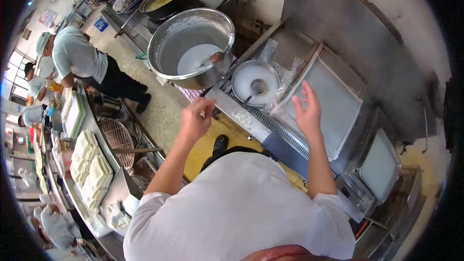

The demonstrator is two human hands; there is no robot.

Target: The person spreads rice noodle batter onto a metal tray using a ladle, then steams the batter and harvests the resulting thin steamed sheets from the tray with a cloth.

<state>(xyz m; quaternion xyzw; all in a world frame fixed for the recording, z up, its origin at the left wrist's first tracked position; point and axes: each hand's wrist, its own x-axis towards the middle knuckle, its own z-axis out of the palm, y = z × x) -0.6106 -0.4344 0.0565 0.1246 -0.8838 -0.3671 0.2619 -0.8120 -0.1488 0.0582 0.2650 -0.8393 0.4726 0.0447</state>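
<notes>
My left hand [197, 118] is raised below the big metal pot [159, 50], its fingers curled together; whether anything is between them is too small to tell. White liquid fills the bottom of that pot. My right hand [307, 108] is in the air with its fingers apart and holds nothing. It is over the near left edge of a large tray [333, 101] with a white surface. Between my hands, farther away, a round pan [241, 75] holds white liquid and a small metal cup [258, 86].
A dark pot [180, 5] with yellow contents stands at the back. Another white-surfaced tray [380, 166] is at the right. On the left, a long table [116, 191] bears folded pale cloths [92, 164], and a person [79, 53] bends over it. Several other people are beyond.
</notes>
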